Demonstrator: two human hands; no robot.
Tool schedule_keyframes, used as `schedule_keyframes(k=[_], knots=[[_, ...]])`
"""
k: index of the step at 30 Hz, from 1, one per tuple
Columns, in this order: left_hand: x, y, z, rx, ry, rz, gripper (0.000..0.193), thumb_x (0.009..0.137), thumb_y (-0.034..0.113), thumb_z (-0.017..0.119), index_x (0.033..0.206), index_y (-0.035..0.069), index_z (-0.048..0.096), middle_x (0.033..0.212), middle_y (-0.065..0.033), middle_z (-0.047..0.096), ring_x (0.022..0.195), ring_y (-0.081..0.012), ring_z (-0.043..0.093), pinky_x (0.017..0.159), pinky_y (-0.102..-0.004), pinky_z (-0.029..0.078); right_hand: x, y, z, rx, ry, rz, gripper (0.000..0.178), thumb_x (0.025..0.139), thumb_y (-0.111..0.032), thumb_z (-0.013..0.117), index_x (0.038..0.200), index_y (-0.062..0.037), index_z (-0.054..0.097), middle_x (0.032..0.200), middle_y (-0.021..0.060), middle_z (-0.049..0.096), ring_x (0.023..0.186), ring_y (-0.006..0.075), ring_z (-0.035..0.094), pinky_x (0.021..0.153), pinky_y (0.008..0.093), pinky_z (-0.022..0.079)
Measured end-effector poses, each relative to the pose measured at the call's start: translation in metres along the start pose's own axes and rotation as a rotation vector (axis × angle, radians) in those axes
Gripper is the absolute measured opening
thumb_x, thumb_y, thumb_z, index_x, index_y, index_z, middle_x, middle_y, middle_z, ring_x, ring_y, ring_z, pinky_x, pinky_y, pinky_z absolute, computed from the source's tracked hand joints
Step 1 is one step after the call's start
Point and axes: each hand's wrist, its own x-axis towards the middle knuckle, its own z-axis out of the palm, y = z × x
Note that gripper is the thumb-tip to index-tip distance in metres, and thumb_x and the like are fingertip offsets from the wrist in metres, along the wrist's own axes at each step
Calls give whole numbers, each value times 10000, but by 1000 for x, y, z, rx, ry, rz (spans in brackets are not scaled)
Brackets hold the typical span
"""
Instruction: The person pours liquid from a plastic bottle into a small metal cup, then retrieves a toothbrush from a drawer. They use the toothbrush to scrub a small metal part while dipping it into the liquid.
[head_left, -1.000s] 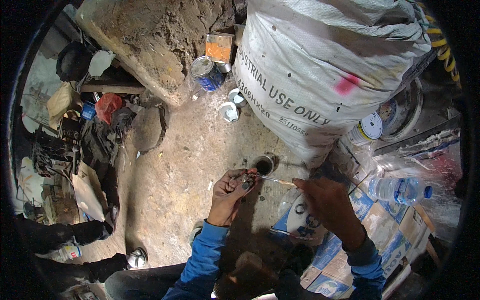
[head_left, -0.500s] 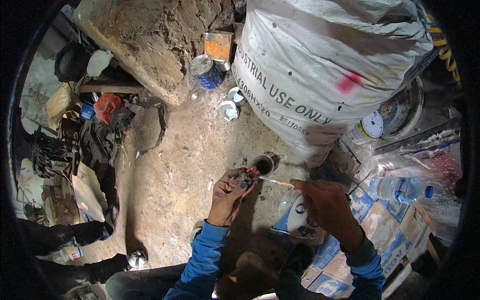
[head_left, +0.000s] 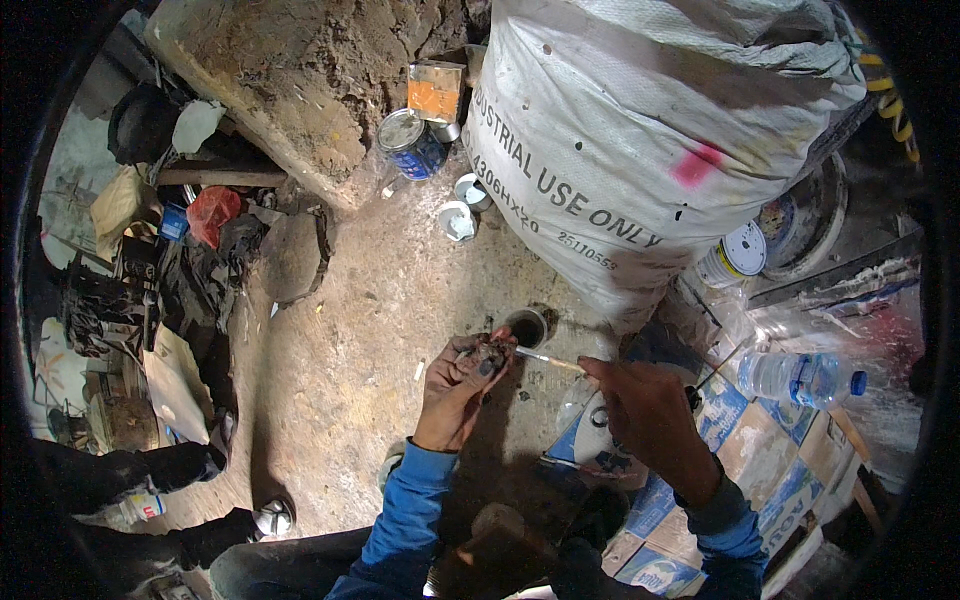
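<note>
Our left hand point(head_left: 458, 388) pinches a small dark object point(head_left: 490, 356); at its three o'clock, our right hand point(head_left: 645, 405) grips a slender paintbrush point(head_left: 550, 361).

A person wears a blue long-sleeved top, its left sleeve point(head_left: 405, 510) rumpled into soft creases and lit brightly, its right sleeve point(head_left: 728, 530) gathered in folds near a darker, shaded cuff point(head_left: 718, 497). Both hands are bare, with smudges marking the left hand point(head_left: 458, 388). A dark grey trouser leg point(head_left: 285, 565) shows below.
</note>
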Motion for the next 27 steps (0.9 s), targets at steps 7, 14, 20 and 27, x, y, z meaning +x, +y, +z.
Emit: schedule_keyframes(k=[7,14,20,27], knots=[[-6,-8,-19,-57,77,-19,484,865,88,661,1273,-56,443,1284,-217,527,1177,-297,550,1025,-404,446,42,16,30,-263,-21,75,152,802,-107,615,941,-73,665,684,138,629,640,301,646,551,405,494],[-6,-8,-40,-360,31,-47,610,884,90,631,1404,32,316,1349,-205,451,1137,-285,561,960,-347,496,124,2,131,-616,-420,-90,91,757,-127,640,771,-133,729,794,38,700,799,207,696,601,323,517],[-6,-3,-50,-360,85,-63,561,900,70,599,1389,6,331,1343,-212,460,1155,-273,552,975,-341,484,127,5,116,-565,-390,-216,107,783,-131,629,832,-125,724,784,59,695,786,241,696,615,348,520],[2,-6,-46,-101,224,-16,416,901,64,595,1278,-51,465,1239,-181,567,1126,-258,581,981,-327,484,64,2,4,-1,75,100,113,780,-114,652,872,-63,693,776,116,675,632,280,638,616,361,502]])
